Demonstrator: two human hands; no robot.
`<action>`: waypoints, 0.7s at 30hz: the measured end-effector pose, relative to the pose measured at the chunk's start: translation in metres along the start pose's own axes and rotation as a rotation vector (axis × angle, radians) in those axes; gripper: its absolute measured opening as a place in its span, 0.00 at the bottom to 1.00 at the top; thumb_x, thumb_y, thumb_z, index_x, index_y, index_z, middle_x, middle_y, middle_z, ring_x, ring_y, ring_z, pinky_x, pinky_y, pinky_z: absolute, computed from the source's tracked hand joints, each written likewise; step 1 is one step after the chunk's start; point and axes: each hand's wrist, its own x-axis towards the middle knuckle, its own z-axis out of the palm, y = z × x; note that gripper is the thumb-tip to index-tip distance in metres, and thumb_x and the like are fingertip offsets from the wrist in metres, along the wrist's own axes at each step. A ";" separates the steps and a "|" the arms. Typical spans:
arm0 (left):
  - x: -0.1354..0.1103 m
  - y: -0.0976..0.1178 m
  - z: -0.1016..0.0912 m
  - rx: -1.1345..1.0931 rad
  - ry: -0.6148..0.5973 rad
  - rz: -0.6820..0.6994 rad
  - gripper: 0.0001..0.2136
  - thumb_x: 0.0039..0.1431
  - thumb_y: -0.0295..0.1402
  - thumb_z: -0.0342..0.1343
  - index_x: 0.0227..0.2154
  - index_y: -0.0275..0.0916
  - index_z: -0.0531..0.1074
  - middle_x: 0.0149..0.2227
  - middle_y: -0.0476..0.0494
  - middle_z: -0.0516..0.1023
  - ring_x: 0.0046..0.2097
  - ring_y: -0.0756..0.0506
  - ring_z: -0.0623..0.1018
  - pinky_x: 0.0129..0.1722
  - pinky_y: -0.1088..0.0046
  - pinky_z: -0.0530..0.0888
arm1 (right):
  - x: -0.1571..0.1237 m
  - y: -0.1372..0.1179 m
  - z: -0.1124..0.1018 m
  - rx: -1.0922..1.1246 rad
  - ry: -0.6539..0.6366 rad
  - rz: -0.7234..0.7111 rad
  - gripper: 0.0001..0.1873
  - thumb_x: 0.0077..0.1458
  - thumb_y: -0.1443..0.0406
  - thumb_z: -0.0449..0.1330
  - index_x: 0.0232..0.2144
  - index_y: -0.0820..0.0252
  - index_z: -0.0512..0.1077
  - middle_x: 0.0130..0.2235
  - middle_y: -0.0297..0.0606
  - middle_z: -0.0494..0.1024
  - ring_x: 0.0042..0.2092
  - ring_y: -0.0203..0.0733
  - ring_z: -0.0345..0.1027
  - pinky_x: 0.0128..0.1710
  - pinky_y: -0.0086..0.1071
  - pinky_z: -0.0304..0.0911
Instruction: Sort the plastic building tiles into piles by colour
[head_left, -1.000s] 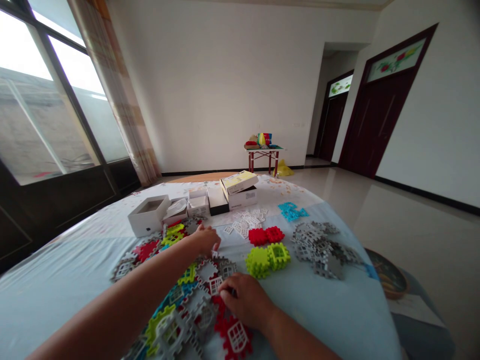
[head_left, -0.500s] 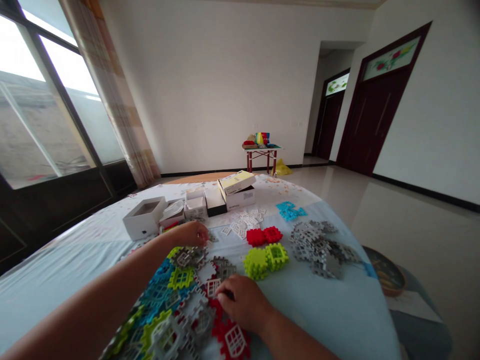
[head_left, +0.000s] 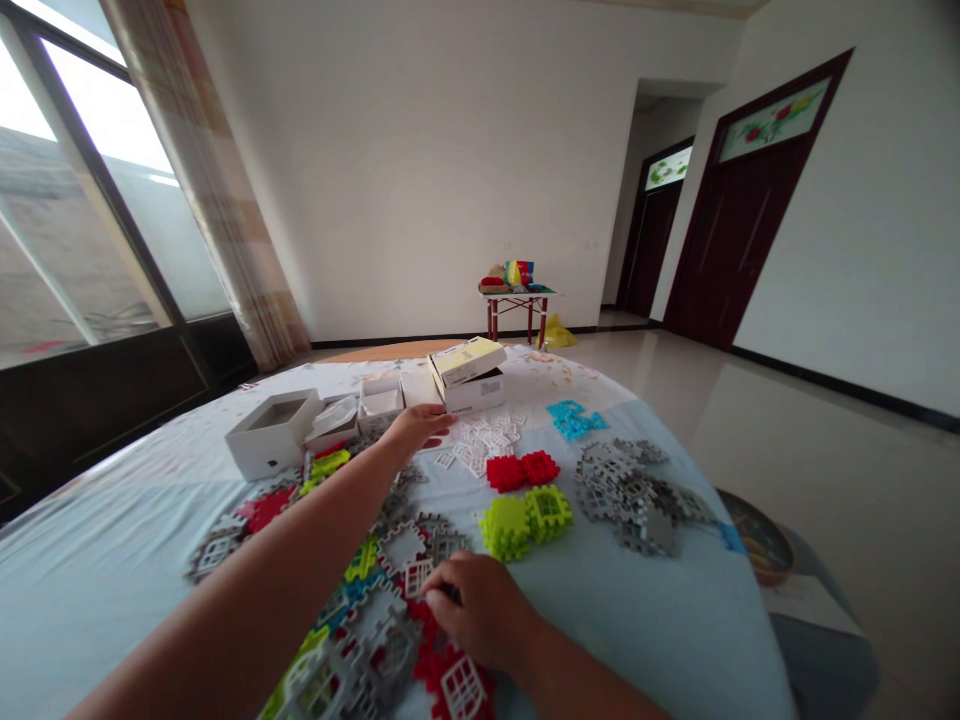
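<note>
My left hand (head_left: 415,425) reaches far forward over the table, fingers stretched out and apart, hovering by the small white window pieces (head_left: 480,445) and just short of the black box. My right hand (head_left: 476,605) rests closed on the near pile of flat interlocking tiles (head_left: 375,610), fingers pinched on a piece I cannot make out. A red cube pair (head_left: 517,470) and a lime-green cube pair (head_left: 525,520) stand beyond it.
A pale blue cloth (head_left: 660,620) covers the table. An open white box (head_left: 274,432) and a cream-lidded box (head_left: 469,372) stand at the back. Grey tiles (head_left: 637,490) and cyan tiles (head_left: 571,420) lie right. A small red-legged table (head_left: 517,310) stands by the far wall.
My left hand has moved forward and rightward from the tile pile toward the boxes and opened its fingers. My right hand has stayed in place on the pile.
</note>
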 end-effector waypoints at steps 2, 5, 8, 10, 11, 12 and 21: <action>-0.001 0.005 0.001 -0.025 0.020 0.011 0.32 0.38 0.49 0.58 0.46 0.33 0.66 0.40 0.35 0.75 0.36 0.47 0.75 0.31 0.73 0.70 | 0.000 0.000 -0.001 0.000 0.002 -0.006 0.10 0.51 0.65 0.53 0.33 0.53 0.74 0.33 0.33 0.75 0.35 0.34 0.68 0.35 0.24 0.57; -0.010 -0.002 -0.010 0.020 0.044 0.022 0.28 0.38 0.46 0.58 0.42 0.32 0.69 0.35 0.37 0.76 0.35 0.46 0.75 0.31 0.72 0.70 | 0.001 -0.002 -0.002 0.005 0.000 -0.011 0.10 0.51 0.65 0.53 0.32 0.54 0.74 0.32 0.33 0.75 0.34 0.34 0.68 0.34 0.24 0.57; -0.029 -0.018 -0.030 0.107 0.080 0.047 0.24 0.39 0.46 0.58 0.36 0.33 0.72 0.28 0.42 0.76 0.31 0.47 0.74 0.30 0.72 0.69 | 0.001 -0.002 -0.003 0.028 -0.003 -0.016 0.10 0.51 0.66 0.53 0.32 0.54 0.74 0.31 0.33 0.75 0.34 0.34 0.68 0.34 0.24 0.57; -0.049 -0.029 -0.044 0.166 0.104 0.069 0.21 0.39 0.46 0.57 0.33 0.34 0.73 0.26 0.45 0.76 0.30 0.47 0.73 0.30 0.72 0.68 | 0.000 -0.003 -0.003 0.055 -0.010 -0.027 0.10 0.51 0.66 0.53 0.32 0.55 0.74 0.31 0.33 0.75 0.34 0.34 0.68 0.35 0.24 0.58; -0.060 -0.034 -0.050 0.193 0.114 0.077 0.20 0.39 0.46 0.57 0.32 0.35 0.73 0.25 0.46 0.76 0.30 0.47 0.73 0.30 0.72 0.68 | 0.000 -0.003 -0.003 0.070 -0.013 -0.032 0.10 0.51 0.66 0.53 0.32 0.55 0.74 0.32 0.33 0.75 0.35 0.34 0.68 0.35 0.24 0.58; -0.072 -0.037 -0.055 0.215 0.123 0.083 0.19 0.38 0.46 0.58 0.30 0.35 0.74 0.25 0.46 0.76 0.30 0.47 0.73 0.31 0.72 0.68 | 0.000 -0.003 -0.003 0.083 -0.012 -0.036 0.10 0.52 0.66 0.53 0.32 0.55 0.74 0.32 0.34 0.75 0.35 0.34 0.68 0.36 0.24 0.58; -0.159 -0.062 -0.071 0.433 0.140 0.108 0.18 0.49 0.47 0.49 0.34 0.40 0.73 0.32 0.48 0.78 0.33 0.47 0.75 0.34 0.75 0.69 | -0.001 -0.006 -0.004 0.098 0.016 -0.038 0.09 0.53 0.65 0.53 0.32 0.57 0.74 0.33 0.36 0.76 0.37 0.36 0.68 0.38 0.26 0.59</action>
